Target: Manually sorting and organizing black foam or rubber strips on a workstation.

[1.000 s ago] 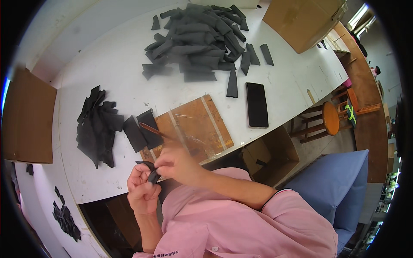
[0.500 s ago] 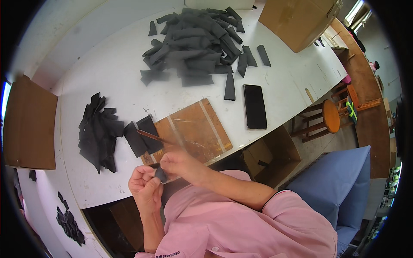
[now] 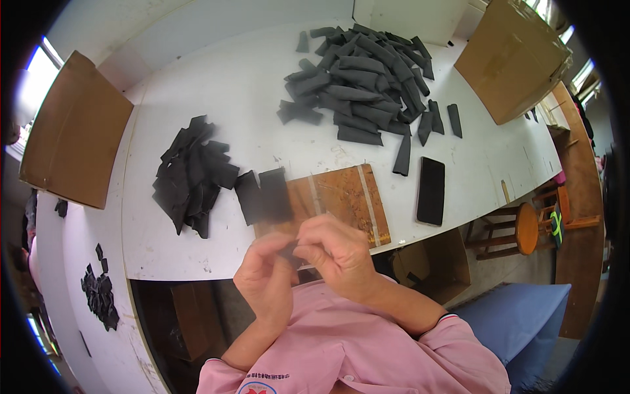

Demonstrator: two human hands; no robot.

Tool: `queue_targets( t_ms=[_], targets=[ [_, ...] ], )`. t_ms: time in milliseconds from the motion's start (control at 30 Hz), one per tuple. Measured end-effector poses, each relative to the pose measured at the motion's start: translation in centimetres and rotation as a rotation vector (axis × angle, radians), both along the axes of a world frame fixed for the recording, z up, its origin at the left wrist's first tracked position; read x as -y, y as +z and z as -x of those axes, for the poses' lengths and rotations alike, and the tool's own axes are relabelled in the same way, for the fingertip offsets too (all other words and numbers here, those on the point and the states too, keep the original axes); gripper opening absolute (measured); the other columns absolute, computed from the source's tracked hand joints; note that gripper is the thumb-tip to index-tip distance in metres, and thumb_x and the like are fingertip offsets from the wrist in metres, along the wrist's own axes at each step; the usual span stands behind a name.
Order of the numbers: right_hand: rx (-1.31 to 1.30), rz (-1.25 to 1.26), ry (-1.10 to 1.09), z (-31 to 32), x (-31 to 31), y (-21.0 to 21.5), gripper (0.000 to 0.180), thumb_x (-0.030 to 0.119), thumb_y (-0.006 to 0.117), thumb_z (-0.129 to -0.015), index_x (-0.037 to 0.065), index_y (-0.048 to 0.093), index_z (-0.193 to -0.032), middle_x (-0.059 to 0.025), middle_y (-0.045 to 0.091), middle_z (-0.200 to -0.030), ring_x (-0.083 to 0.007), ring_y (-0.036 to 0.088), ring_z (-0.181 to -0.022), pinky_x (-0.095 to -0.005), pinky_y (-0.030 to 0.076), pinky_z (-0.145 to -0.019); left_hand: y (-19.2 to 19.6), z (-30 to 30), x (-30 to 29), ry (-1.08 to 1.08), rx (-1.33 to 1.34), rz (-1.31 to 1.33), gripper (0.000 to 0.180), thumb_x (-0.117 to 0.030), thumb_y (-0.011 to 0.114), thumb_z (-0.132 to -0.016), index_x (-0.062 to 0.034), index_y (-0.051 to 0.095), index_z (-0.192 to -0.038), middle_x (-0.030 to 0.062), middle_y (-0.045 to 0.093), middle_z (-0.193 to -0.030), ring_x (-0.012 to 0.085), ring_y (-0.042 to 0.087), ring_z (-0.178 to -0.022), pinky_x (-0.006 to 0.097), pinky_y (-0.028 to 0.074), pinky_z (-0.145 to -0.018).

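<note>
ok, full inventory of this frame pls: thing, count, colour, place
fabric strips, far pile: many, dark grey, far middle of the table
fabric pieces, left pile: many, black, left part of the table
fabric pieces by the board: two, black, at the board's left end
wooden board: one, brown, near table edge
phone: one, black, flat, right of the board
table: one, white
cardboard sheets: two, brown, one at far left, one at far right
stool: one, orange-brown, right of the table
fabric scraps: several, black, lower left
small dark piece: one, pinched between both hands
left hand: one, over the table's near edge
right hand: one, beside the left
</note>
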State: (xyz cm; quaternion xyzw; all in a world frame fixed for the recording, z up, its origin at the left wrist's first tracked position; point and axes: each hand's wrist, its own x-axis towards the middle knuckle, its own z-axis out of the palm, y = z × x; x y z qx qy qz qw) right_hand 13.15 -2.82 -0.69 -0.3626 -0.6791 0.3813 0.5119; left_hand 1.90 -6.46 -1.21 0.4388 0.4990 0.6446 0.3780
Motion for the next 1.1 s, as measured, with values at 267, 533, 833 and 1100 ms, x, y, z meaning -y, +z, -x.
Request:
queue_targets(
  t_ms=[267,533,833,1100],
  targets=[
    [-0.266,0.286,0.421,-1.3,-4.5,8.0,0.022,0.020,0.057,-0.084,0.002,0.052,-0.073,0.0036,0.048,-0.062,-0.0021,0.038,-0.057,-0.0193,0.032,-0.048,5.7,1.6,-4.7,-0.922,1.414,-0.056,0.036,0.013,0.039,-0.073,0.0064,0.034,-0.107,0.0272,0.049,-0.096,0.0036,0.036,-0.034,0.016,0.022,-0.028],
    [-0.280,0.712,0.463,-1.6,-7.5,5.6,0.024,0.024,0.054,-0.085,0.005,0.051,-0.070,0.0044,0.042,-0.056,-0.0040,0.034,-0.048,-0.0193,0.029,-0.044,4.5,2.4,-6.4,-0.815,1.700,0.209,0.042,-0.003,0.031,-0.084,0.0068,0.027,-0.125,0.0154,0.055,-0.079,0.0060,0.035,-0.030,0.018,0.029,-0.028],
    [-0.368,0.821,0.518,-1.4,-9.1,-0.6,0.027,0.027,0.054,-0.084,0.007,0.050,-0.067,0.0018,0.045,-0.058,-0.0054,0.039,-0.052,-0.0181,0.032,-0.049,1.5,1.9,-7.1,-0.610,1.822,0.411,0.030,-0.010,0.029,-0.090,0.0008,0.041,-0.116,0.0074,0.052,-0.071,0.0079,0.031,-0.034,0.021,0.028,-0.031],
    [-0.347,0.849,0.569,-1.4,-8.4,-5.6,0.026,0.028,0.054,-0.084,0.006,0.051,-0.070,0.0030,0.047,-0.059,-0.0051,0.041,-0.053,-0.0182,0.033,-0.051,-4.2,2.7,-6.2,-0.429,1.601,0.547,0.022,-0.005,0.039,-0.087,-0.0010,0.046,-0.108,0.0046,0.054,-0.073,0.0044,0.033,-0.036,0.018,0.026,-0.030]
  ],
)
